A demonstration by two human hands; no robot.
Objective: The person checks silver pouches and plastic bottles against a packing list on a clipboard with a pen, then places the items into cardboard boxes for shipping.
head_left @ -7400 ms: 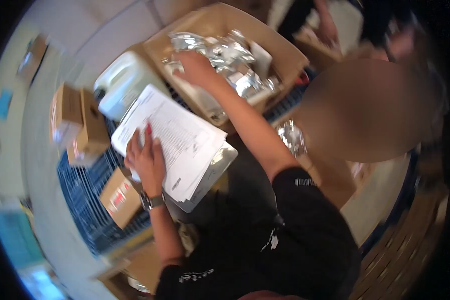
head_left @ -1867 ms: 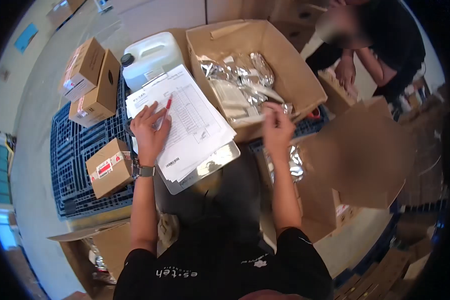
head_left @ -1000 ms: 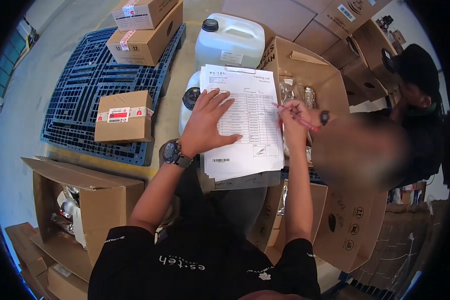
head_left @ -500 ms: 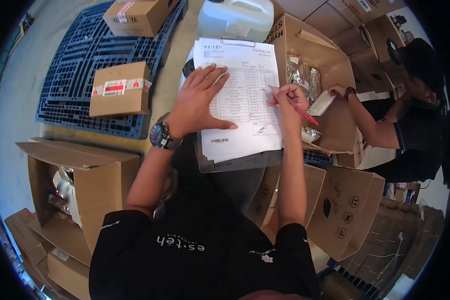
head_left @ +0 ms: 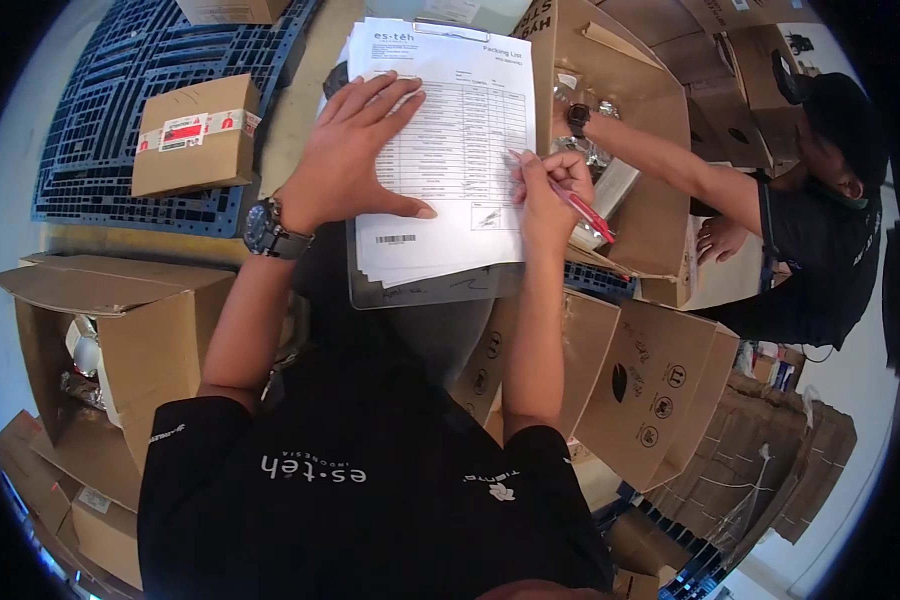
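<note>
Several printed sheets headed "Packing List" [head_left: 440, 215] lie on a clipboard [head_left: 430, 291] with a metal clip at the top. My left hand [head_left: 355, 160] rests flat on the left part of the top sheet, fingers spread, with a dark watch on the wrist. A red pen [head_left: 582, 212] is held in my right hand [head_left: 552, 195], its tip near the right columns of the printed table. Under the table is a small box with a signature, left of my right wrist.
A co-worker [head_left: 820, 190] at the right reaches into an open carton [head_left: 660, 190] holding silvery packets. A taped box [head_left: 195, 140] sits on a blue pallet [head_left: 90, 130]. Open cartons stand at lower left [head_left: 160, 350] and lower right [head_left: 660, 390]; flattened cardboard [head_left: 750, 450] lies beyond.
The view has shifted, so the clipboard and both my hands appear further left and higher. The co-worker's arm now reaches deeper into the carton. My hands keep nearly the same pose on the paper.
</note>
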